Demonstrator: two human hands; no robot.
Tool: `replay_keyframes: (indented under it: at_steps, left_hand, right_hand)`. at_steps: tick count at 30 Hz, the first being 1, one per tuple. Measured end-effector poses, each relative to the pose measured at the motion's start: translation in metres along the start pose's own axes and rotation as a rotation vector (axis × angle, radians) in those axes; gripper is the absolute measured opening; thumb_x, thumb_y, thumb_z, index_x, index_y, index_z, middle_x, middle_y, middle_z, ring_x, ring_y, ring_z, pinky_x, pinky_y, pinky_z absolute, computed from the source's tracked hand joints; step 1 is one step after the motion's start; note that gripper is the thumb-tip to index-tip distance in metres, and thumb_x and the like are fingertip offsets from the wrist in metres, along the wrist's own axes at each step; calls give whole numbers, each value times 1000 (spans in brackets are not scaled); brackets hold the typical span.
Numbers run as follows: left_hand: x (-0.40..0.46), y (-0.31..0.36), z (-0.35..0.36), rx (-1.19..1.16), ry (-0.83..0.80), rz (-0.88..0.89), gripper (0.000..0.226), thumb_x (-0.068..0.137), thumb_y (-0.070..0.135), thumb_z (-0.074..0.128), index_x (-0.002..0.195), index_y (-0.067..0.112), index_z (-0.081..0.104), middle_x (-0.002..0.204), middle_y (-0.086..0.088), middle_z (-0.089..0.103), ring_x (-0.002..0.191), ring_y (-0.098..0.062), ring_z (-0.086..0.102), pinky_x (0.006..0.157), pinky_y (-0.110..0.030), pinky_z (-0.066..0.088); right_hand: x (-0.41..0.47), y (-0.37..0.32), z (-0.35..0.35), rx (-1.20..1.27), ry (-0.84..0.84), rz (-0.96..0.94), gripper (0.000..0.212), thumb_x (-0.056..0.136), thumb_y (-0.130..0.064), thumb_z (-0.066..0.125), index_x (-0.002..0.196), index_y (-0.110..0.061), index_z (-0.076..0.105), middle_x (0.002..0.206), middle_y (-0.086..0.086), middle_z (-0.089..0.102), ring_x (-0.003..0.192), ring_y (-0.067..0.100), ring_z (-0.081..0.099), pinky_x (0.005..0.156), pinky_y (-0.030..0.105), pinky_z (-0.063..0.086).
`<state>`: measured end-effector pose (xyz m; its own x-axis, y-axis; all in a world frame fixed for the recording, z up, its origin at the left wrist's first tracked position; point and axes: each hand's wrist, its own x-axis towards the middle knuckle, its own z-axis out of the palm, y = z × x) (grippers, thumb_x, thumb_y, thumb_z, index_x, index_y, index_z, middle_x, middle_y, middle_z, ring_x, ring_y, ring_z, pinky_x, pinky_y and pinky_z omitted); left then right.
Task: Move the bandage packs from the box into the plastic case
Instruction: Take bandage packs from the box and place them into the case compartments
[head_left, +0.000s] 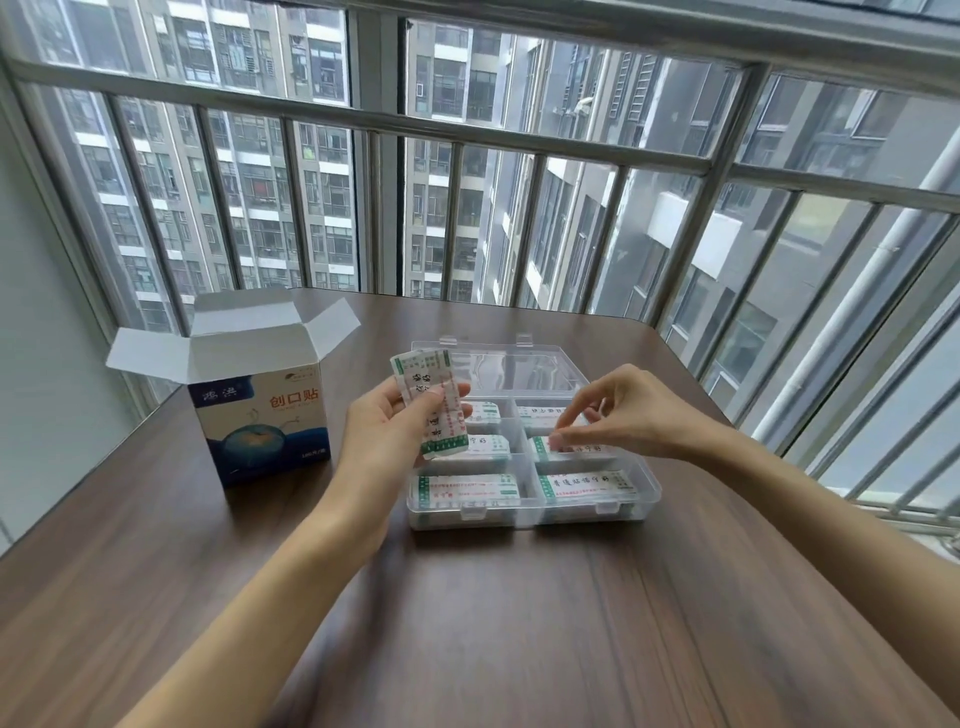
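Note:
A blue and white cardboard box (262, 431) stands open on the left of the table. To its right lies a clear plastic case (649, 486) with its lid folded back. White and green bandage packs (467, 488) lie in its compartments. My left hand (392, 431) grips a bunch of bandage packs (428, 384) upright over the case's left side. My right hand (623, 415) reaches over the right side. Its fingertips pinch a pack (582, 448) in the middle right compartment.
The brown wooden table (519, 623) ends just behind the case and close to its right side. A metal railing (467, 135) and windows stand behind the table. A pale wall is at the far left.

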<state>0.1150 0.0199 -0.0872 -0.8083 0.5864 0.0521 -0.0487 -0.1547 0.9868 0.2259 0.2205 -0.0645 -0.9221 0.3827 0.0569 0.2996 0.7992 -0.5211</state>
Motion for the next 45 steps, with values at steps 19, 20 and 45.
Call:
replay_keyframes:
  at_steps: [19, 20, 45]
  left_hand:
    - [51, 25, 74, 374, -226, 266, 38, 89, 20, 65, 125, 16, 54, 107, 0, 67, 94, -6, 63, 67, -4, 48]
    - [56, 24, 70, 476, -239, 294, 35, 87, 20, 67, 120, 14, 59, 103, -1, 69, 93, -10, 66, 68, -8, 50]
    - [84, -1, 56, 1473, -434, 634, 25, 92, 46, 56, 112, 37, 67, 114, 15, 64, 109, -11, 45, 86, -26, 27]
  right_hand:
    - [-6, -6, -35, 645, 52, 200, 16, 83, -16, 67, 98, -21, 68, 88, 0, 73, 79, 10, 68, 66, 16, 53]
    - [-3, -1, -36, 565, 12, 213, 16, 85, -15, 66, 100, -21, 68, 88, 1, 72, 77, 9, 66, 66, 16, 52]
    - [20, 22, -4, -36, 99, 102, 10, 80, -34, 71, 88, -30, 76, 75, -12, 58, 78, 5, 54, 74, 26, 44]
